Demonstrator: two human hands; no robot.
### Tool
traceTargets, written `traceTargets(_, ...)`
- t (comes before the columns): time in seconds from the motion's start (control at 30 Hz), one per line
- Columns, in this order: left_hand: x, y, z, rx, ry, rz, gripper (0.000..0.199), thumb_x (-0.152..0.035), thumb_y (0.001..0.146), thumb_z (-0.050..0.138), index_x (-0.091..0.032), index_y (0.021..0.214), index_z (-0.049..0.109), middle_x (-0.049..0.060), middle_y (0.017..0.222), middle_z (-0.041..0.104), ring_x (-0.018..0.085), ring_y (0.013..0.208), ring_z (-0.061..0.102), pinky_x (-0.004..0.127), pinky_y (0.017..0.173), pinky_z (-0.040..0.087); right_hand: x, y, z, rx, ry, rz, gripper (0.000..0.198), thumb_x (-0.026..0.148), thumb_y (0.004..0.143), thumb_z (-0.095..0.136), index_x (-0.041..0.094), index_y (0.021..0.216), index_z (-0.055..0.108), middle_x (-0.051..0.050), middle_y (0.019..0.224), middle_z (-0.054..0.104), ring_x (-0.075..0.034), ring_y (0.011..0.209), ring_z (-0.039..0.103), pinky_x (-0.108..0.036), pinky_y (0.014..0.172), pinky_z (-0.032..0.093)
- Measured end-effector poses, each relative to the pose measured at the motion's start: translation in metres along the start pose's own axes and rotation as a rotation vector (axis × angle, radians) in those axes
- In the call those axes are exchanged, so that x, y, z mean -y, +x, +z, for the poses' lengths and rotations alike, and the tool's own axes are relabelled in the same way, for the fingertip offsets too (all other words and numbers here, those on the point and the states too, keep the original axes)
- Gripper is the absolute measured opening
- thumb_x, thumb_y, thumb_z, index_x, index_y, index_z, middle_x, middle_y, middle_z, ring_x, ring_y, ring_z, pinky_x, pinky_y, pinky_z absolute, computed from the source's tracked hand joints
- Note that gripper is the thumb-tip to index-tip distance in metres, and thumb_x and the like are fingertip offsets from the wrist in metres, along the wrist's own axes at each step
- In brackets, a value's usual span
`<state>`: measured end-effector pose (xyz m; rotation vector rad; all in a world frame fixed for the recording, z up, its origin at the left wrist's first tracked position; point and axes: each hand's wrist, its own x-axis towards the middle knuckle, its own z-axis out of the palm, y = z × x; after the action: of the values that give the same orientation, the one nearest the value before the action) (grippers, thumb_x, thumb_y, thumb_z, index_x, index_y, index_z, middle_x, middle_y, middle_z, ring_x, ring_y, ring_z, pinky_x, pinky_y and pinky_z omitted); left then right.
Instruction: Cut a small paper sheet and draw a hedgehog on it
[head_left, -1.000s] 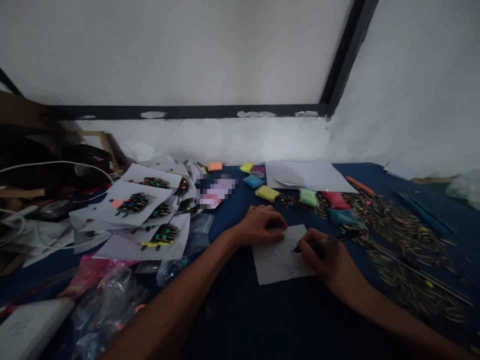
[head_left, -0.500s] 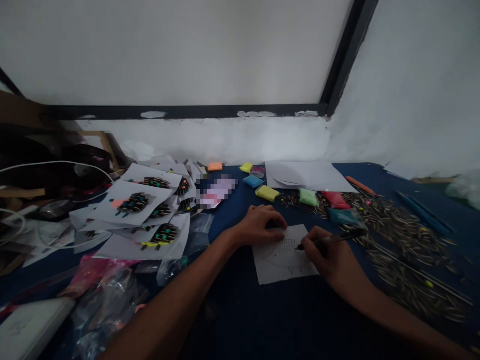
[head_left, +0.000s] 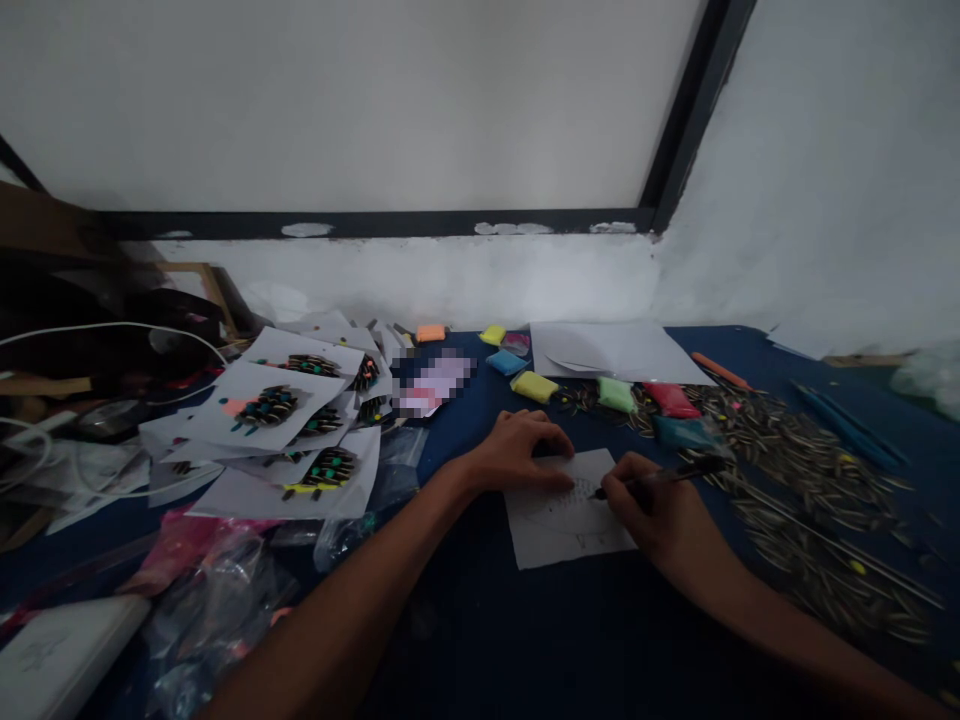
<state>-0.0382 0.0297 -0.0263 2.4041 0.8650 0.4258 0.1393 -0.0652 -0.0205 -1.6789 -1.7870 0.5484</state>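
Observation:
A small white sheet of paper (head_left: pixel 555 540) lies on the dark blue tabletop, with a rounded outline and rows of short marks drawn on it. My left hand (head_left: pixel 525 450) rests on the sheet's upper left part, fingers apart and bent, thumb flat on the paper. Gripped in my right hand (head_left: pixel 652 505) is a dark pen (head_left: pixel 686 470), its tip on or close to the marks near the middle of the sheet. The pen's back end points to the right, over the edge of a pile of striped sunflower seeds (head_left: pixel 795 450).
Packets of coloured clay, among them a yellow packet (head_left: pixel 534 387) and a red packet (head_left: pixel 673 401), lie beyond my hands near blank white sheets (head_left: pixel 607 350). To the left are stacked papers (head_left: pixel 225 440) with seed figures, plastic bags (head_left: pixel 225 610) and a white box (head_left: pixel 71 655).
My right hand and the pen have shifted very slightly, with the pen tip still around the same marks. The left hand stays on the paper.

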Motion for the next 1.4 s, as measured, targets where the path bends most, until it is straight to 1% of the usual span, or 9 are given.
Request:
traceTargets(0.13, -0.001, 0.000, -0.001, 0.010, -0.002, -0.016, 0.033, -0.041, 0.072, 0.071, -0.023, 0.098, 0.067, 0.003, 0.098, 0.059, 0.021, 0.098, 0.053, 0.037, 0.091, 0.032, -0.002, 0.000, 0.000, 0.033, 0.021, -0.013, 0.023, 0.036, 0.082, 0.044, 0.022, 0.064, 0.048, 0.005, 0.048, 0.043, -0.012, 0.042, 0.043, -0.024, 0.039, 0.028)
traceTargets(0.33, -0.002, 0.000, -0.001, 0.000, -0.019, -0.008, 0.030, -0.039, 0.072, 0.071, -0.023, 0.097, 0.067, 0.002, 0.098, 0.059, 0.021, 0.098, 0.053, 0.038, 0.090, 0.031, -0.002, -0.001, 0.001, 0.032, 0.020, -0.010, 0.023, 0.036, 0.082, 0.044, 0.022, 0.064, 0.047, 0.004, 0.048, 0.043, -0.012, 0.042, 0.043, -0.024, 0.041, 0.029)
traceTargets(0.57, -0.002, 0.000, -0.002, 0.015, -0.019, -0.018, 0.032, -0.039, 0.071, 0.073, -0.022, 0.098, 0.067, 0.002, 0.098, 0.059, 0.021, 0.098, 0.053, 0.037, 0.090, 0.031, -0.004, 0.000, 0.001, 0.022, 0.008, -0.019, 0.023, 0.036, 0.081, 0.044, 0.022, 0.064, 0.047, 0.004, 0.048, 0.045, -0.011, 0.041, 0.042, -0.024, 0.040, 0.029)
traceTargets(0.8, -0.002, 0.001, -0.001, 0.007, -0.025, -0.022, 0.032, -0.039, 0.070, 0.073, -0.022, 0.097, 0.067, 0.002, 0.098, 0.059, 0.021, 0.098, 0.053, 0.037, 0.090, 0.030, -0.007, 0.000, 0.003, 0.050, 0.022, 0.002, 0.022, 0.036, 0.081, 0.044, 0.022, 0.065, 0.049, 0.004, 0.048, 0.044, -0.012, 0.043, 0.044, -0.024, 0.041, 0.030)
traceTargets(0.93, -0.001, 0.000, 0.000, 0.006, -0.019, -0.015, 0.032, -0.040, 0.071, 0.073, -0.023, 0.097, 0.067, 0.002, 0.097, 0.059, 0.021, 0.098, 0.053, 0.036, 0.089, 0.031, -0.008, 0.000, 0.001, 0.019, 0.025, -0.010, 0.023, 0.036, 0.082, 0.044, 0.022, 0.064, 0.048, 0.004, 0.048, 0.044, -0.012, 0.042, 0.043, -0.024, 0.040, 0.029)
traceTargets(1.07, 0.000, 0.000, 0.000, -0.002, -0.029, -0.008, 0.032, -0.040, 0.070, 0.074, -0.023, 0.096, 0.067, 0.001, 0.096, 0.059, 0.020, 0.097, 0.053, 0.037, 0.089, 0.030, -0.010, 0.002, -0.001, -0.018, 0.010, -0.012, 0.027, 0.038, 0.082, 0.043, 0.022, 0.061, 0.046, 0.002, 0.052, 0.048, -0.011, 0.042, 0.043, -0.024, 0.040, 0.030)
traceTargets(1.2, 0.000, 0.000, 0.000, -0.002, -0.019, -0.007, 0.032, -0.040, 0.070, 0.073, -0.023, 0.097, 0.067, 0.001, 0.096, 0.059, 0.020, 0.097, 0.053, 0.037, 0.089, 0.031, -0.011, 0.002, 0.000, -0.011, 0.020, -0.003, 0.027, 0.038, 0.083, 0.044, 0.022, 0.061, 0.046, 0.004, 0.048, 0.043, -0.012, 0.041, 0.042, -0.024, 0.040, 0.028)
traceTargets(1.4, 0.000, 0.001, 0.000, 0.000, -0.016, -0.013, 0.032, -0.040, 0.070, 0.074, -0.023, 0.097, 0.067, 0.001, 0.096, 0.058, 0.021, 0.097, 0.053, 0.037, 0.088, 0.031, -0.011, 0.001, 0.001, 0.004, 0.032, -0.006, 0.028, 0.039, 0.084, 0.043, 0.023, 0.061, 0.046, 0.003, 0.051, 0.046, -0.013, 0.044, 0.044, -0.025, 0.042, 0.031)
